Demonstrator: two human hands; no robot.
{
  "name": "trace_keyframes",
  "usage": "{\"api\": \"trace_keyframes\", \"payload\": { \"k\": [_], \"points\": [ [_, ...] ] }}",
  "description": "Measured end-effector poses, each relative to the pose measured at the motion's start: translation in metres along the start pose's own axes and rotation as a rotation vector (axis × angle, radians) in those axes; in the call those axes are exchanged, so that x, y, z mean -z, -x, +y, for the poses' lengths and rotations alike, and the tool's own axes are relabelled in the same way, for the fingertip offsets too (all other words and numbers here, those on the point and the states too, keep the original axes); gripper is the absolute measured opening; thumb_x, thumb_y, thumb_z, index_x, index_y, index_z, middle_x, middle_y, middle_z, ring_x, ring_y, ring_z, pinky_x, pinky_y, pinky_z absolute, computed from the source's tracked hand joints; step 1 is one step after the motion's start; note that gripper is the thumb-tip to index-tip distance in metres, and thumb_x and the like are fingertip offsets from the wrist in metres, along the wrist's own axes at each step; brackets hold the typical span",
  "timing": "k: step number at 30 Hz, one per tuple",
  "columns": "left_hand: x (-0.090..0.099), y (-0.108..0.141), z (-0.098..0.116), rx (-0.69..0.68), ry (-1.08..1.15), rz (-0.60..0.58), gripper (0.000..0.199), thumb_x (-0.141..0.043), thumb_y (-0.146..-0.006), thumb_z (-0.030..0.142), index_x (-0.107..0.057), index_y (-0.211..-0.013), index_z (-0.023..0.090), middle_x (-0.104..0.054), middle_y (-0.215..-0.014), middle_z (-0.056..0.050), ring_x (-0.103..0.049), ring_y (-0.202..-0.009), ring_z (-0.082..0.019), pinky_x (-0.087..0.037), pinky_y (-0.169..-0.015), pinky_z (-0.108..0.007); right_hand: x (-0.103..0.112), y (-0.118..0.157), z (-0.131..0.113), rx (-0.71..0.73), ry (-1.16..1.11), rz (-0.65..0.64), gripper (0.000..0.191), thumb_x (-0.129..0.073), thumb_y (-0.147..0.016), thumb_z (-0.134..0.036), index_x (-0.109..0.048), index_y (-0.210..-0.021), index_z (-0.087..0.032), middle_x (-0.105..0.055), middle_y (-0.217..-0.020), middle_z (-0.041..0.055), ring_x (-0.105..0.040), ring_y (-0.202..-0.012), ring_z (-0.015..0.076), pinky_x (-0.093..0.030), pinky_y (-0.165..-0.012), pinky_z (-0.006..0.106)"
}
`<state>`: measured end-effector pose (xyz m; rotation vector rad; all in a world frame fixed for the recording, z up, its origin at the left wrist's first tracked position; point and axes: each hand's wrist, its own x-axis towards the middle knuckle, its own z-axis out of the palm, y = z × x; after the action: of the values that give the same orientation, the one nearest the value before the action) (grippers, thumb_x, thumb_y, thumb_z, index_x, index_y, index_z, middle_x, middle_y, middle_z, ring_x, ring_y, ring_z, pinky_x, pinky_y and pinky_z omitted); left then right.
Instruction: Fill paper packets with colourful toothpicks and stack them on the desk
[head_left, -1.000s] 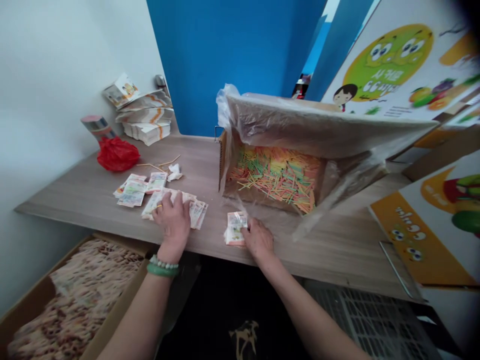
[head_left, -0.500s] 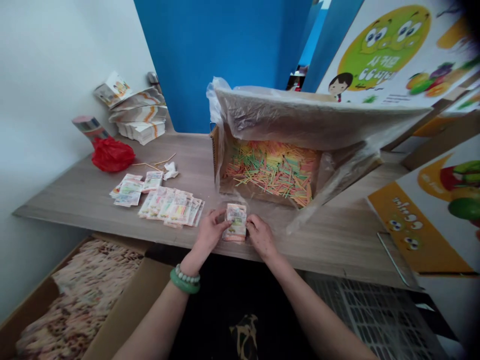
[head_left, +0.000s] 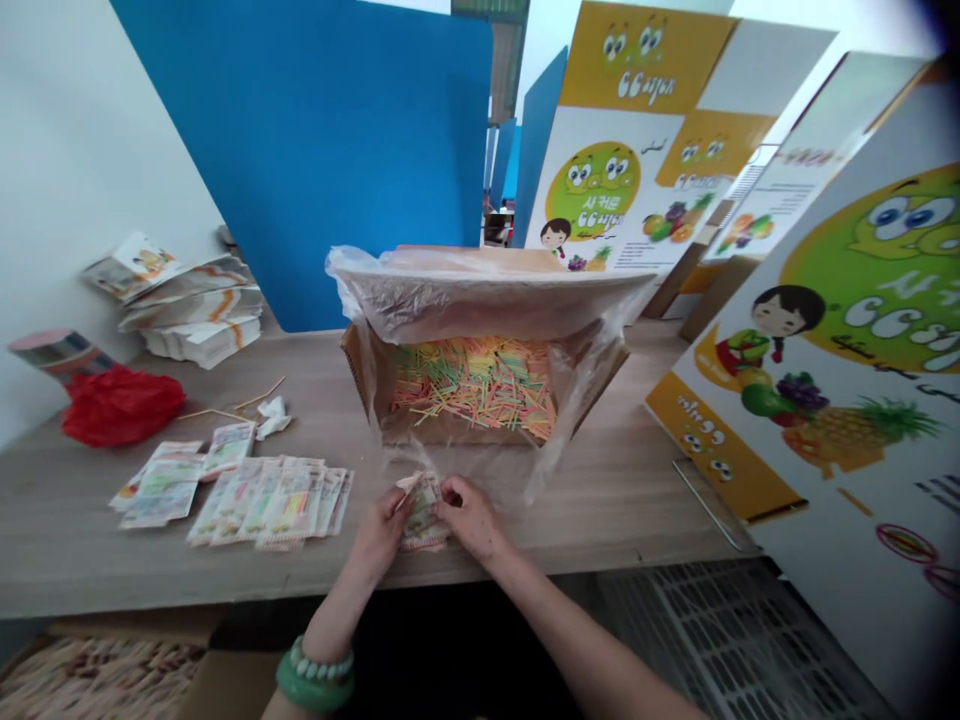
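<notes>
Near the table's front edge, my left hand (head_left: 381,535) and my right hand (head_left: 469,515) are closed on either side of a small printed packet (head_left: 424,515). The left fingers pinch its left edge, and the right thumb and fingers grip its upper right side. Its top edge looks bent towards the left hand; whether it is one packet or a small stack I cannot tell. To the left lies an overlapping row of filled packets (head_left: 274,500). Just behind my hands stands a plastic-lined carton (head_left: 360,385) holding many thin coloured sticks (head_left: 480,385).
At the left are a smaller packet group (head_left: 161,485), a crumpled tissue (head_left: 273,416), a red plastic bag (head_left: 120,405) and stacked flat cartons (head_left: 199,320). Large printed boxes (head_left: 840,330) stand at the right. Below the table are an open box of packets (head_left: 105,680) and a grey crate (head_left: 720,640).
My head view has turned to the right, so things sit further left. Both hands now pinch the packet's upper part, which was flat before and is now bent at its top.
</notes>
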<state>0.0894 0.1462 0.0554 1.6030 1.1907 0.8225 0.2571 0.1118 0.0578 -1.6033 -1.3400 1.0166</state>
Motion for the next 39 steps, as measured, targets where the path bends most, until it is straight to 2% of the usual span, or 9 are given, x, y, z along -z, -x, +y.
{"api": "trace_keyframes", "payload": {
  "k": [7, 11, 15, 18, 21, 23, 28, 34, 39],
  "points": [
    [-0.001, 0.004, -0.01, -0.073, -0.307, 0.125, 0.047, -0.037, -0.091, 0.04, -0.066, -0.118, 0.014, -0.065, -0.108, -0.016, -0.064, -0.094, -0.026, -0.05, -0.085, -0.041, 0.001, 0.006, -0.001, -0.039, 0.303, 0.01, 0.014, -0.057, -0.079, -0.016, -0.054, -0.065, -0.018, -0.06, -0.072, -0.0001, -0.048, -0.07, 0.0131, -0.025, -0.063, 0.026],
    [0.006, 0.005, -0.008, -0.064, -0.23, 0.294, 0.044, -0.042, -0.086, 0.048, -0.07, -0.092, 0.015, -0.066, -0.093, -0.014, -0.063, -0.088, -0.028, -0.05, -0.083, -0.042, 0.013, 0.008, -0.008, 0.02, 0.347, -0.012, 0.016, -0.051, -0.088, -0.023, -0.064, -0.079, -0.021, -0.07, -0.085, 0.0019, -0.058, -0.079, 0.0154, -0.032, -0.067, 0.026],
    [0.022, 0.011, 0.007, 0.165, 0.059, 0.352, 0.055, -0.056, -0.074, 0.067, -0.07, -0.087, 0.015, -0.071, -0.088, -0.013, -0.065, -0.09, -0.031, -0.051, -0.084, -0.043, 0.051, -0.021, -0.02, 0.08, 0.58, 0.1, 0.024, -0.044, -0.093, -0.021, -0.068, -0.096, -0.021, -0.071, -0.101, 0.0061, -0.063, -0.095, 0.0198, -0.04, -0.079, 0.029],
    [0.024, 0.021, 0.02, 0.216, 0.143, 0.205, 0.057, -0.061, -0.071, 0.069, -0.072, -0.087, 0.015, -0.072, -0.085, -0.011, -0.066, -0.089, -0.031, -0.053, -0.082, -0.04, 0.084, -0.061, -0.028, 0.125, 0.967, 0.15, 0.037, -0.039, -0.091, -0.011, -0.066, -0.116, -0.016, -0.066, -0.122, 0.0146, -0.057, -0.116, 0.0286, -0.042, -0.093, 0.038],
    [0.01, 0.031, 0.024, 0.063, 0.022, -0.091, 0.046, -0.054, -0.081, 0.06, -0.071, -0.077, 0.018, -0.071, -0.079, -0.01, -0.066, -0.082, -0.027, -0.054, -0.076, -0.036, 0.105, -0.098, -0.029, 0.203, 1.155, 0.085, 0.047, -0.036, -0.089, -0.005, -0.062, -0.126, -0.015, -0.061, -0.132, 0.0168, -0.048, -0.129, 0.0314, -0.037, -0.104, 0.044],
    [-0.003, 0.034, 0.018, -0.059, -0.091, -0.164, 0.042, -0.047, -0.088, 0.052, -0.073, -0.082, 0.019, -0.073, -0.087, -0.011, -0.066, -0.087, -0.027, -0.053, -0.082, -0.038, 0.112, -0.117, -0.026, 0.284, 1.195, -0.001, 0.049, -0.036, -0.089, -0.004, -0.061, -0.128, -0.018, -0.061, -0.133, 0.0149, -0.046, -0.13, 0.0292, -0.035, -0.107, 0.044],
    [-0.022, 0.025, -0.004, -0.222, -0.303, -0.094, 0.036, -0.041, -0.092, 0.035, -0.073, -0.088, 0.019, -0.072, -0.114, -0.014, -0.062, -0.108, -0.032, -0.045, -0.101, -0.052, 0.112, -0.145, -0.008, 0.348, 1.18, -0.081, 0.042, -0.035, -0.094, -0.011, -0.064, -0.123, -0.015, -0.06, -0.134, 0.0156, -0.049, -0.129, 0.0266, -0.034, -0.11, 0.042],
    [-0.019, 0.015, -0.005, -0.199, -0.257, -0.068, 0.031, -0.045, -0.092, 0.035, -0.074, -0.091, 0.023, -0.074, -0.097, -0.012, -0.065, -0.094, -0.03, -0.052, -0.086, -0.043, 0.109, -0.158, 0.001, 0.382, 1.1, -0.043, 0.04, -0.034, -0.093, -0.008, -0.068, -0.114, -0.012, -0.065, -0.126, 0.0194, -0.052, -0.126, 0.0274, -0.028, -0.115, 0.047],
    [-0.009, 0.018, 0.003, -0.042, 0.037, 0.099, 0.043, -0.057, -0.085, 0.057, -0.078, -0.096, 0.021, -0.075, -0.095, -0.011, -0.068, -0.091, -0.029, -0.055, -0.082, -0.039, 0.112, -0.163, -0.007, 0.286, 0.896, 0.093, 0.036, -0.04, -0.092, -0.013, -0.067, -0.116, -0.014, -0.065, -0.127, 0.0196, -0.052, -0.127, 0.0277, -0.031, -0.113, 0.044]
  ]
}}
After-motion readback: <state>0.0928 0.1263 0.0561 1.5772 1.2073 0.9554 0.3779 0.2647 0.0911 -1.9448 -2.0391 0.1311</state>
